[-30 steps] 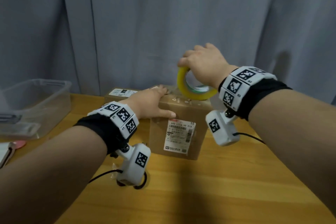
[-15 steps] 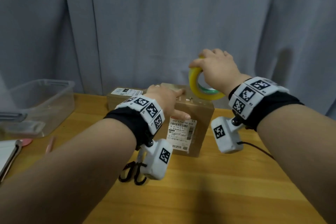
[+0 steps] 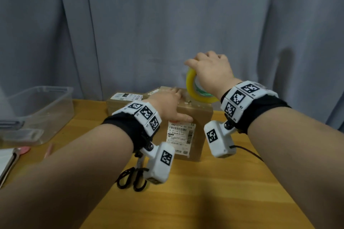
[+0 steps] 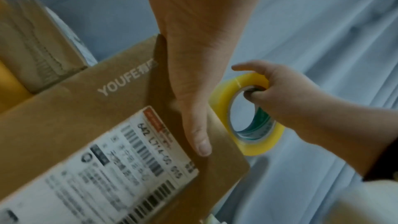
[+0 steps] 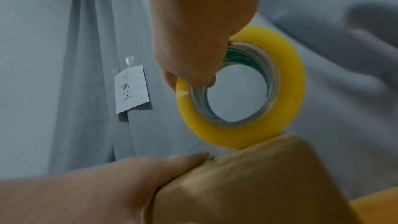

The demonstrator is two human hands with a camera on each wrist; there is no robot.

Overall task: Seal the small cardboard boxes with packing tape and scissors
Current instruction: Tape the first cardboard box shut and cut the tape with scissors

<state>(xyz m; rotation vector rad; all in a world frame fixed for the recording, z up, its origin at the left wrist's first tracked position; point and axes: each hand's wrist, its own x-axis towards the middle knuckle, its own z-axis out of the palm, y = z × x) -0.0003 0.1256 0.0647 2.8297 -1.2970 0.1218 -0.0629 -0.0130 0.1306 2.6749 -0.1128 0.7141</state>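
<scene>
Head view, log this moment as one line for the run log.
left hand presses brown cardboard box top | right hand grips yellow packing tape roll above box | black-handled scissors on table

On the worktop [image 3: 204, 201], scissors [image 3: 133, 178] lay before the cardboard box [image 3: 195, 117]; a plastic bin [image 3: 37, 113] stood far left.

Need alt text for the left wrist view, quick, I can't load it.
The left hand lies flat on top of a labelled cardboard box, thumb down its front. Beside it the right hand grips a yellow tape roll at the box's edge, before grey curtain.
</scene>
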